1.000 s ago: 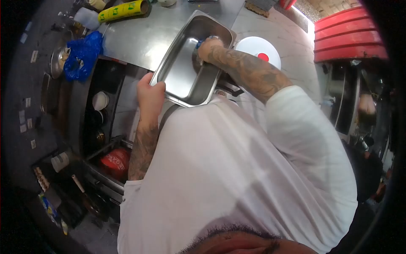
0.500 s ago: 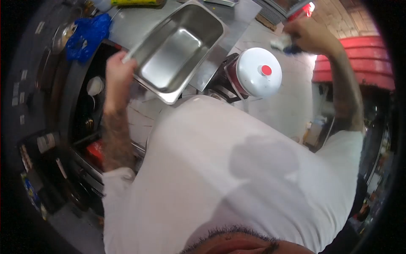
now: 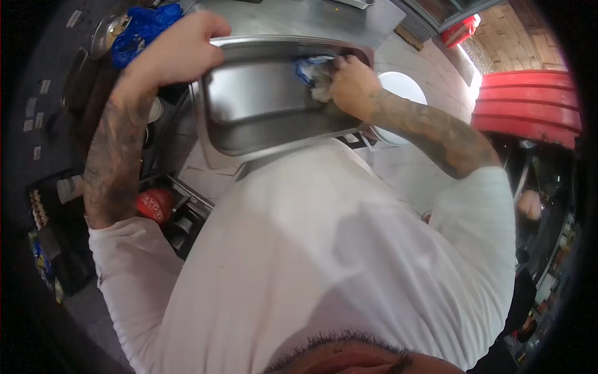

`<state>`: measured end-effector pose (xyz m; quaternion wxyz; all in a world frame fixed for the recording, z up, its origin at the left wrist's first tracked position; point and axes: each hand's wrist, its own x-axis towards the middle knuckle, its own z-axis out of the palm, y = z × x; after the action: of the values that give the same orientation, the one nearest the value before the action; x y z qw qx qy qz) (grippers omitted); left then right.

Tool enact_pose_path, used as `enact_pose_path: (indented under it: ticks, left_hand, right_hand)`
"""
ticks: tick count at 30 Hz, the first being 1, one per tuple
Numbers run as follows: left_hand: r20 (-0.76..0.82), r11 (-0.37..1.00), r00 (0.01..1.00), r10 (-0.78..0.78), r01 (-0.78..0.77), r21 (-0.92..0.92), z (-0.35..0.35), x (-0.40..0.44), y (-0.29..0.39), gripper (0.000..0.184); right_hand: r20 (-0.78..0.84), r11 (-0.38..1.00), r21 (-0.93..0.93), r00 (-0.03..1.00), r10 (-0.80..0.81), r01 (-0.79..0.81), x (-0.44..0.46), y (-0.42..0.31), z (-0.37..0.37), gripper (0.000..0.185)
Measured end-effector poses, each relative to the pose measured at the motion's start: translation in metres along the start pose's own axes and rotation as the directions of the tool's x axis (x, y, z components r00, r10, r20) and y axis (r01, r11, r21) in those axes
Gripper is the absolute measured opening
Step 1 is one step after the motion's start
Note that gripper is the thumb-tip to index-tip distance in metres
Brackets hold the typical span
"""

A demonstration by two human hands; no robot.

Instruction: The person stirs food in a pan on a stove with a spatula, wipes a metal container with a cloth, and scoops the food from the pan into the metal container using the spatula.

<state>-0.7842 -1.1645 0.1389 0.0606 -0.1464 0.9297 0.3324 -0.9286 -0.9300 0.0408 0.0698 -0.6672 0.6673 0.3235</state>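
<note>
A deep rectangular stainless steel food pan [image 3: 249, 93] is held tilted in front of my chest, with its open side facing me. My left hand [image 3: 184, 50] grips the pan's rim at its upper left corner, the fingers partly hidden behind the edge. Inside the pan, at its right end, my right hand [image 3: 354, 87] is closed around a crumpled blue and white cloth [image 3: 317, 78]. The cloth touches or nearly touches the inner wall; the exact contact is hidden by the hand.
A steel worktop [image 3: 286, 19] lies beyond the pan. Partly behind my right forearm is a white round lid [image 3: 403, 93]. A blue plastic bag [image 3: 146, 31] sits at the upper left, a red ribbed container [image 3: 526, 106] at the right, and a red round object [image 3: 154, 206] below my left forearm.
The pan has turned from a slant to nearly level across my view. My right hand has swung left with the cloth, from outside the pan to inside it.
</note>
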Motion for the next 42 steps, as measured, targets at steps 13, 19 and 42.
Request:
enact_pose_path:
  ticks: [13, 19, 42]
  left_hand:
    - [-0.028, 0.832, 0.994, -0.102, 0.070, -0.550, 0.042, -0.013, -0.028, 0.033]
    - [-0.155, 0.764, 0.899, -0.410, 0.246, -0.597, 0.049, -0.012, -0.038, 0.067]
    - [-0.101, 0.851, 0.941, -0.322, 0.240, -0.468, 0.061, -0.043, -0.051, 0.041]
  right_hand:
    - [0.086, 0.535, 0.837, 0.936, -0.342, 0.118, 0.041, -0.026, 0.025, 0.034]
    - [-0.376, -0.046, 0.922, 0.859, -0.347, 0.385, 0.059, -0.086, -0.032, 0.029]
    - [0.008, -0.695, 0.646, 0.908, 0.418, 0.315, 0.057, -0.106, -0.094, 0.023]
